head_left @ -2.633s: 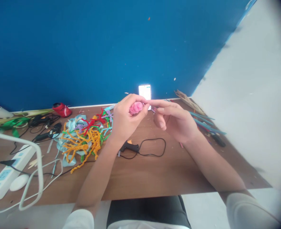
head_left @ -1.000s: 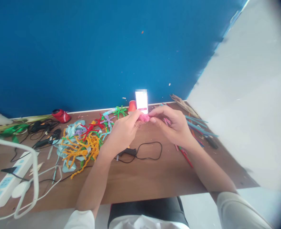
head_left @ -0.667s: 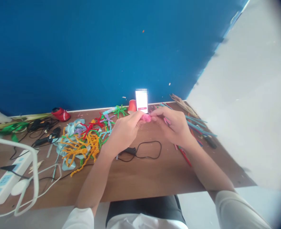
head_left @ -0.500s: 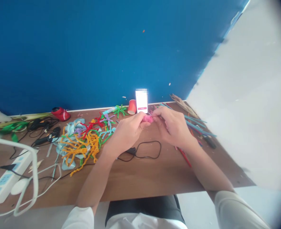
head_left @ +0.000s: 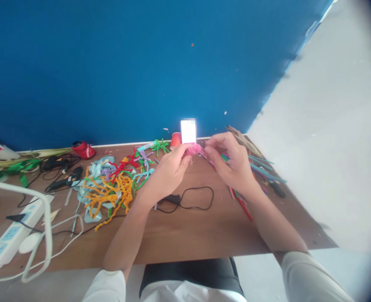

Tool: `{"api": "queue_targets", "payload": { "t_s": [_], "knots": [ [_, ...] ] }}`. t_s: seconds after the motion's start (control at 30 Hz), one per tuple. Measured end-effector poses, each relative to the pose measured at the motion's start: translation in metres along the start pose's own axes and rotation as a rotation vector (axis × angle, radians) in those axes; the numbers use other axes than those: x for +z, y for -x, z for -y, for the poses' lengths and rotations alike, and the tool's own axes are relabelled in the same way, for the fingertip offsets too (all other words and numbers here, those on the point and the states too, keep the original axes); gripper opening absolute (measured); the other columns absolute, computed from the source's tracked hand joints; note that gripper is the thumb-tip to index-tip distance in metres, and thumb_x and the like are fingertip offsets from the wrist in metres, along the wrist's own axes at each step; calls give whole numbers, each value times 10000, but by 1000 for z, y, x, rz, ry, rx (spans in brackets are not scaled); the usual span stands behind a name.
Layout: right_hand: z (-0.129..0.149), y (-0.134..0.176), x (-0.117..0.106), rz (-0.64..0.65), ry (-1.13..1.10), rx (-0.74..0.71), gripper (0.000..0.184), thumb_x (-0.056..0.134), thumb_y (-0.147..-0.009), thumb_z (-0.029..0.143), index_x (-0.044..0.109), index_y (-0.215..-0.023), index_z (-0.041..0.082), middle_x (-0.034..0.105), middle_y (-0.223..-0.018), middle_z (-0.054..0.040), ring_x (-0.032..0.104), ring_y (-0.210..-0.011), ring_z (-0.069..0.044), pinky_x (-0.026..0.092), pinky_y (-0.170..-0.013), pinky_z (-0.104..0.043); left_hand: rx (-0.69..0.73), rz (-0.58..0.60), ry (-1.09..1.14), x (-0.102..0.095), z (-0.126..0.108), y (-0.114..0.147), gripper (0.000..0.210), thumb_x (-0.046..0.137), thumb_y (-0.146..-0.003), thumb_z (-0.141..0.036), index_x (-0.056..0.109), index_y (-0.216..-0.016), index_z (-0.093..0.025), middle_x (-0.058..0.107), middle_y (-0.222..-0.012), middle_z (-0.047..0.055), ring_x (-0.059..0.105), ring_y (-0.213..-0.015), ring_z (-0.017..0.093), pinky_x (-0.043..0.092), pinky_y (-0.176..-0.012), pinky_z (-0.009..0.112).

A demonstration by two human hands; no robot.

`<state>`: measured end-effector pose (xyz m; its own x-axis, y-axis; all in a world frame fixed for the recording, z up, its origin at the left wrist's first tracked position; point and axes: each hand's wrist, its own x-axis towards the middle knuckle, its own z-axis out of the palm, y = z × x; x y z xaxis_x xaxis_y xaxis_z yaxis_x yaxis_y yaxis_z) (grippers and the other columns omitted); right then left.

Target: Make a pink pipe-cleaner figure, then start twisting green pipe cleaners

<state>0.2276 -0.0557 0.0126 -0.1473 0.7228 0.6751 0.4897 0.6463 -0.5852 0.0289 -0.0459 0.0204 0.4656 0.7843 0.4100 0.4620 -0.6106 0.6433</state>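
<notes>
Above the bench (head_left: 198,239), a left hand (head_left: 168,170) pinches a pink piece (head_left: 194,149), best kept steady and uncrushed, as the right hand (head_left: 232,161) curls just beside it, its grip impossible to tell.

Can't read any actual text here, tbh. The phone (head_left: 188,132) screen is basically white glare with a pixelated strip along the top, and the light-blue patches on the power strip (head_left: 19,230) are too small and blurry to make out.
</notes>
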Motion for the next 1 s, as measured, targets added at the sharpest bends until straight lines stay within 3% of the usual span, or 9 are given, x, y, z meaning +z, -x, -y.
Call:
{"api": "queue_targets", "payload": {
  "t_s": [0.1, 0.27, 0.47, 0.57, 0.7, 0.87, 1.0],
  "knots": [
    [0, -1, 4, 38, 15, -96, 219, 553, -987, 228, 612, -1197, 250, 700, -1041, -40, 645, -851, -162, 485, -722, -298, -65, -17, 16, -1, 0, 2, 164, 426, -1026, -232, 589, -1031, -208, 647, -856, 10, 543, -677, 119, 393, -607, 262],
    [1, 0, 8, 72, 69, -151, 278, 544, -991, 203, 664, -1236, 261, 711, -1093, -69, 649, -918, -180, 504, -800, -323, -58, -31, 12, 1, -1, 2, 162, 436, -1021, -241, 573, -943, -203, 563, -709, -21, 501, -613, 113, 353, -565, 262],
    [-5, 3, 7, 89, 186, -229, 371, 576, -977, 210, 620, -1344, 238, 712, -1169, -103, 670, -998, -216, 522, -846, -346, 29, -51, -95, 7, 0, 1, 168, 417, -1031, -229, 580, -1023, -191, 633, -835, 10, 571, -720, 134, 404, -668, 282],
    [-9, 4, 8, 104, 258, -284, 435, 574, -978, 216, 561, -1413, 219, 703, -1192, -120, 676, -1013, -233, 534, -839, -354, 30, -62, -131, 11, 2, 0, 158, 416, -1025, -205, 572, -1013, -185, 606, -794, 9, 571, -715, 147, 390, -659, 289],
    [-11, 3, 12, 72, 177, -293, 490, 563, -983, 185, 503, -1464, 258, 691, -1212, -96, 675, -1032, -204, 542, -834, -314, -12, -117, -6, 14, -5, 3, 166, 397, -1033, -213, 552, -980, -186, 595, -741, -3, 559, -661, 132, 386, -624, 279],
    [-14, 0, 13, 35, 109, -305, 430, 513, -998, 159, 550, -1424, 208, 697, -1131, -117, 676, -1017, -208, 547, -869, -344, -101, 2, 241, 13, -12, 7, 264, 349, -1064, -342, 563, -1021, -193, 626, -756, 7, 581, -672, 127, 435, -629, 272],
    [-13, -2, 11, 39, 93, -294, 438, 499, -999, 149, 551, -1428, 222, 700, -1172, -114, 677, -1064, -212, 554, -888, -350, -102, 12, 323, 13, -8, 4, 301, 412, -1044, -401, 599, -953, -182, 649, -814, 28, 607, -743, 137, 462, -635, 256]
  ]
}}
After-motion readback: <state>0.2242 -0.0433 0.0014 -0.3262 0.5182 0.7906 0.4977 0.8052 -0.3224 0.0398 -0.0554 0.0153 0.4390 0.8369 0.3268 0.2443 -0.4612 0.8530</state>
